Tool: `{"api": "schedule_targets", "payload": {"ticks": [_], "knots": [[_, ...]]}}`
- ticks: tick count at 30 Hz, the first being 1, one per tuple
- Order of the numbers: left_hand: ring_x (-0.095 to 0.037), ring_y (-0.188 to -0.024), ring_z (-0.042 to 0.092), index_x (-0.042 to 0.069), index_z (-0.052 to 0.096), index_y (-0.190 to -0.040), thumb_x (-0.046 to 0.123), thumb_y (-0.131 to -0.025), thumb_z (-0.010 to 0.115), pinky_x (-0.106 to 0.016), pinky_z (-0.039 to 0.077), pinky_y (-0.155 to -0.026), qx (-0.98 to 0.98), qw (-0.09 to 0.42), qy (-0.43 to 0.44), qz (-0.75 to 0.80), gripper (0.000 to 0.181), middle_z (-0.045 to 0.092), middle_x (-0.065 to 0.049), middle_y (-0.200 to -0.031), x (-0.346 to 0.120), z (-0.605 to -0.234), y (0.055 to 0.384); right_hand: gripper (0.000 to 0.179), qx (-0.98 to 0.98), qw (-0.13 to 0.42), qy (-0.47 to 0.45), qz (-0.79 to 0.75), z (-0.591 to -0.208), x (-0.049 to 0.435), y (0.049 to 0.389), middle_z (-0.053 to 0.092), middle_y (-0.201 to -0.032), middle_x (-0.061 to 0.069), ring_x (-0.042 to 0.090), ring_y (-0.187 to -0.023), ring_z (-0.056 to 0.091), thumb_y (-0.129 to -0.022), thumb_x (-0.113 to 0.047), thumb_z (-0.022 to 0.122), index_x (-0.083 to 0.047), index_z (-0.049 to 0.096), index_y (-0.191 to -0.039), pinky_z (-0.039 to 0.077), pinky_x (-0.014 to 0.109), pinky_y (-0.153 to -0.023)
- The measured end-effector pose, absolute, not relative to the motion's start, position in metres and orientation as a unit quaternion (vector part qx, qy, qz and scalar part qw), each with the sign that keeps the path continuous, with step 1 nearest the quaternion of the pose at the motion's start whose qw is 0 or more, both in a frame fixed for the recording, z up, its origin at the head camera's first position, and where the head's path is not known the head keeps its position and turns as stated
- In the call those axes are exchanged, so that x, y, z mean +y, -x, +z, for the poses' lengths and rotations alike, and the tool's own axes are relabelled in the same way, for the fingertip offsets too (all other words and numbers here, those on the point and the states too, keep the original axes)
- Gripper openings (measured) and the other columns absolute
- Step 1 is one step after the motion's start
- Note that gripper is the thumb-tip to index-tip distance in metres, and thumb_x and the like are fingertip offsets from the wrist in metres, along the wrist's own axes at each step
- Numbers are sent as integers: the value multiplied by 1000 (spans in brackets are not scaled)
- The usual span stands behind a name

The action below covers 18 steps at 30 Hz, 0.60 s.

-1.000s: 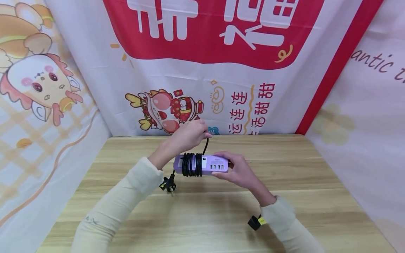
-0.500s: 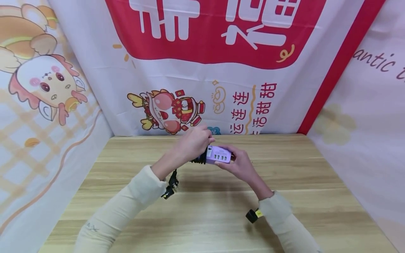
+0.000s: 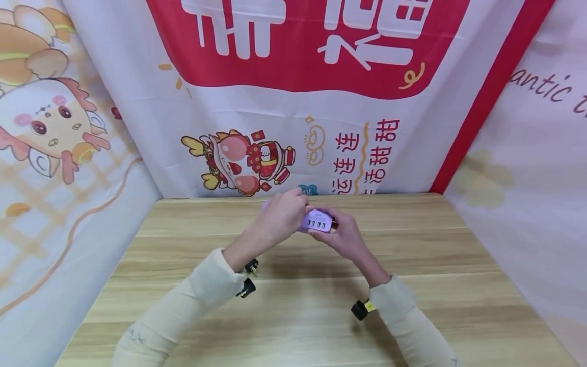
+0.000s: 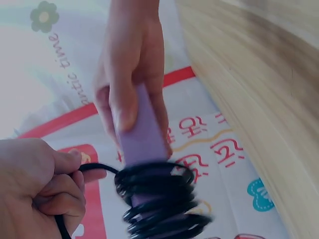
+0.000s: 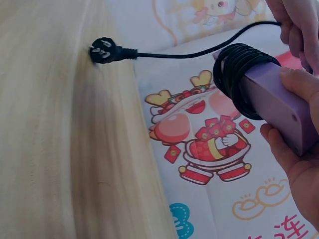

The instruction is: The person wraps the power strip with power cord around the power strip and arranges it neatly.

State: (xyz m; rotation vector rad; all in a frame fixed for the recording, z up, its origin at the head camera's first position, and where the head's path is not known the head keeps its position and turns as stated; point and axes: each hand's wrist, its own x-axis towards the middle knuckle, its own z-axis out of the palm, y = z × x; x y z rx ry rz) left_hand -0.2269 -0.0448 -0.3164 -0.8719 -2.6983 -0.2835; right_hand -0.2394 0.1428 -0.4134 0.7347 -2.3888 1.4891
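Note:
A purple power strip (image 3: 316, 222) with a row of USB ports is held above the table. My right hand (image 3: 345, 235) grips its right end, thumb on one face and fingers on the other. Several turns of black cable (image 4: 157, 186) are wound round the strip's other part, which my left hand mostly hides in the head view. Beside the strip, my left hand (image 4: 45, 181) pinches the cable where it leaves the windings, fingers curled. The cable's free end runs past that hand to a black three-pin plug (image 5: 103, 51), hanging in the air.
Below is a wood-grain table (image 3: 312, 316), its far edge against a printed cloth backdrop (image 3: 293, 112). Cloth walls also stand at left and right. A small black block (image 3: 359, 309) with a yellow tag sits by the right cuff, another black piece (image 3: 247, 288) by the left.
My left hand has come down from above the strip to in front of its wound part, still holding the cable. The strip has risen slightly in view and turned, with the right hand still gripping it.

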Motion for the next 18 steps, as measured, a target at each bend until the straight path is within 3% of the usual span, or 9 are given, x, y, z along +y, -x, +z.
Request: {"api": "schedule_targets", "payload": {"ticks": [9, 13, 18], "knots": [[-20, -92, 66, 0, 70, -117, 14, -100, 59, -33, 59, -81, -922, 151, 254, -251, 25, 71, -13, -108, -49, -331, 198, 54, -811, 154, -256, 502, -401, 151, 242, 67, -123, 15, 23, -95, 66, -84, -16, 81, -4, 60, -131, 56, 21, -75], [-19, -83, 66, -2, 69, -115, 12, -99, 60, -32, 58, -75, -903, 166, 260, -300, 23, 73, -13, -100, -49, -341, 190, 51, -801, 160, -253, 518, -399, 155, 243, 68, -121, 16, 23, -93, 65, -84, -15, 80, -5, 61, -130, 56, 20, -71], [-10, -66, 55, -3, 66, -116, 9, -101, 56, -23, 47, -60, -886, 134, 241, -372, 22, 69, -5, -82, -48, -352, 182, 52, -791, 157, -252, 534, -395, 157, 243, 66, -120, 18, 24, -93, 63, -83, -12, 81, -4, 61, -130, 57, 22, -70]]}}
